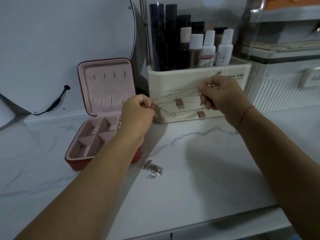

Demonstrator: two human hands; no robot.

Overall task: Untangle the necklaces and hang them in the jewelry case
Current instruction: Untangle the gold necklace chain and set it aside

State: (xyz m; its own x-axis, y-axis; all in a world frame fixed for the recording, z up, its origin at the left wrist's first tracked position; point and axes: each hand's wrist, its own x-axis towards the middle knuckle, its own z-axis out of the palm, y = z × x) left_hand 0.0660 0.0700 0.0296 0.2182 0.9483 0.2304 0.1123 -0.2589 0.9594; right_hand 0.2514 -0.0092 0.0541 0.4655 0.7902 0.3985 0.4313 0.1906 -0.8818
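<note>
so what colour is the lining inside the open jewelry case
Pale pink lining, with a red outer shell; the head view shows it.

The jewelry case (78, 166) stands open on the countertop (199, 170), lid upright behind tray. The organizer (190, 73) is right of it, with bottles (209, 47) inside. The mirror (60, 40) is behind the case. The tangled necklaces (153, 168) lie near the case's front corner. The chain (168, 96) spans from left hand (138, 110) to right hand (220, 94), before the organizer

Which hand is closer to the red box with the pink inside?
Left. The left hand overlaps the right edge of the red jewelry box; the right hand is farther right.
</note>
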